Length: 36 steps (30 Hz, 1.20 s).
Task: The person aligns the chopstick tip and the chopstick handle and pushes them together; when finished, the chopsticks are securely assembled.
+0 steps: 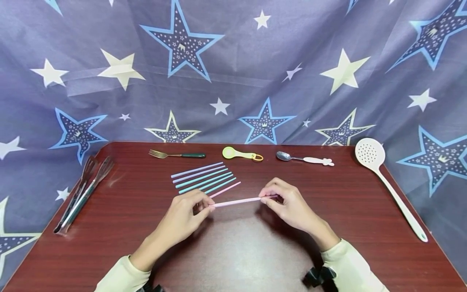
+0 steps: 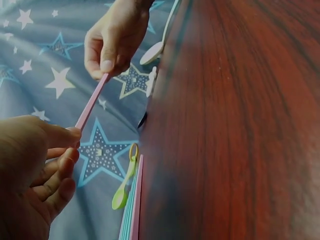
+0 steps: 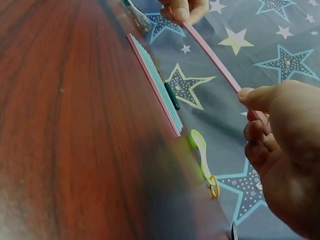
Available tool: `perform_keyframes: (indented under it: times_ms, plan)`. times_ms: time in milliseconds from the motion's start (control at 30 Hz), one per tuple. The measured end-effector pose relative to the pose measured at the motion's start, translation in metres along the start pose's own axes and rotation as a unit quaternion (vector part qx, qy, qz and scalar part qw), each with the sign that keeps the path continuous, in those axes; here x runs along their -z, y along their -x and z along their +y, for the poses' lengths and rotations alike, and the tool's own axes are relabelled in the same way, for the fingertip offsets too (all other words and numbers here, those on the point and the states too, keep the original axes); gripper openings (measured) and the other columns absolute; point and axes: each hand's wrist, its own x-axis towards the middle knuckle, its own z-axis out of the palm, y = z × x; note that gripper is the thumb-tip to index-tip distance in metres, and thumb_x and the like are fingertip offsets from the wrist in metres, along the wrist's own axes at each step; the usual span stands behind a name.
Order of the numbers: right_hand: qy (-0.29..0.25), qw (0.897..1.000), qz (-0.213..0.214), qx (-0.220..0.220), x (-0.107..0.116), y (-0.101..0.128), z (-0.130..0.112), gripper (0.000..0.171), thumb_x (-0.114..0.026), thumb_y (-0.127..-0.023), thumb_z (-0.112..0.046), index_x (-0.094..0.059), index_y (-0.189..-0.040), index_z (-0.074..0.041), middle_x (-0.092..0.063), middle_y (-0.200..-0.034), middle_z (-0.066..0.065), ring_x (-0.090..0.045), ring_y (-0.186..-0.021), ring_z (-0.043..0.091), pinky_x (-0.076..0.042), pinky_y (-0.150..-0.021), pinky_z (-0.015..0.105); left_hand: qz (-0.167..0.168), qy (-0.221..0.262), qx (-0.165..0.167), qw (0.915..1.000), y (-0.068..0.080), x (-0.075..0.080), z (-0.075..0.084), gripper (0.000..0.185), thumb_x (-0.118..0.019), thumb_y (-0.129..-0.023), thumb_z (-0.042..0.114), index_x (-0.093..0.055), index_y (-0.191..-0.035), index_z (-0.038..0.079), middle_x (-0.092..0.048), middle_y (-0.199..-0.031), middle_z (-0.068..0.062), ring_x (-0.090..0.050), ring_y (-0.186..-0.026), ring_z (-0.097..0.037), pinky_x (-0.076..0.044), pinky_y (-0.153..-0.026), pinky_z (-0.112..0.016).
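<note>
A pink straw is held up above the table between both hands. Its left end is pinched between thumb and fingertips of the left hand. Near the other end the right hand pinches it the same way, and a short piece sticks out past those fingers. In the left wrist view the pink straw slants between the hands; the right wrist view shows the straw too. Just beyond the left hand lies a row of straws: two lilac straws, several teal straws and a pink straw, partly hidden by that hand.
Along the back edge lie a fork, a yellow-green measuring spoon and a spoon with a white handle. Metal tongs lie at the left edge, a white skimmer at the right. A star-printed cloth hangs behind the table.
</note>
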Motion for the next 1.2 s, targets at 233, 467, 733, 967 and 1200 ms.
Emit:
perform_keyframes:
  times_ms: [233,467,733,967,1200]
  plan:
    - [0.028,0.999,0.016,-0.003,0.001,-0.003,0.012,0.016,-0.079,-0.088,-0.001,-0.076,-0.094,-0.015,-0.067,-0.09,-0.005,-0.056,-0.076,0.005,-0.046,-0.062,0.026,0.024,-0.003,0.009,0.9997,0.011,0.01,-0.009,0.013,-0.083,-0.087,0.01,-0.075,-0.088,0.02,-0.059,-0.075,0.015,-0.052,-0.068,0.003,-0.047,-0.059,-0.015]
    - [0.041,0.998,-0.023,-0.035,-0.013,-0.023,0.022,0.008,-0.078,-0.09,-0.008,-0.075,-0.091,-0.015,-0.065,-0.088,-0.005,-0.058,-0.08,0.005,-0.049,-0.069,0.027,0.034,-0.021,0.045,0.9982,0.025,0.013,-0.018,0.018,-0.086,-0.083,0.008,-0.074,-0.085,0.021,-0.056,-0.072,0.016,-0.049,-0.064,0.004,-0.043,-0.056,-0.014]
    - [0.036,0.995,-0.055,-0.079,-0.038,-0.039,0.047,0.004,-0.077,-0.092,-0.012,-0.076,-0.091,-0.009,-0.065,-0.085,-0.002,-0.056,-0.078,0.008,-0.049,-0.07,0.025,-0.006,-0.04,0.083,0.9957,0.03,0.009,-0.033,0.015,-0.084,-0.084,0.004,-0.078,-0.087,0.018,-0.061,-0.075,0.016,-0.05,-0.067,0.005,-0.044,-0.06,-0.016]
    - [0.06,0.992,-0.074,-0.083,-0.051,-0.051,0.054,0.006,-0.077,-0.089,-0.006,-0.078,-0.09,-0.011,-0.068,-0.085,0.0,-0.058,-0.078,0.011,-0.047,-0.072,0.023,-0.052,-0.065,0.108,0.9906,0.031,0.005,-0.042,0.013,-0.083,-0.083,0.006,-0.077,-0.083,0.018,-0.059,-0.071,0.016,-0.049,-0.063,0.007,-0.045,-0.059,-0.017]
    - [0.078,0.991,-0.077,-0.078,-0.056,-0.057,0.054,0.004,-0.078,-0.088,-0.007,-0.079,-0.092,-0.006,-0.069,-0.085,0.002,-0.061,-0.077,0.016,-0.048,-0.071,0.024,-0.035,-0.096,0.099,0.9899,0.029,0.005,-0.046,0.017,-0.087,-0.08,0.008,-0.075,-0.08,0.02,-0.058,-0.07,0.015,-0.044,-0.061,0.007,-0.041,-0.056,-0.017]
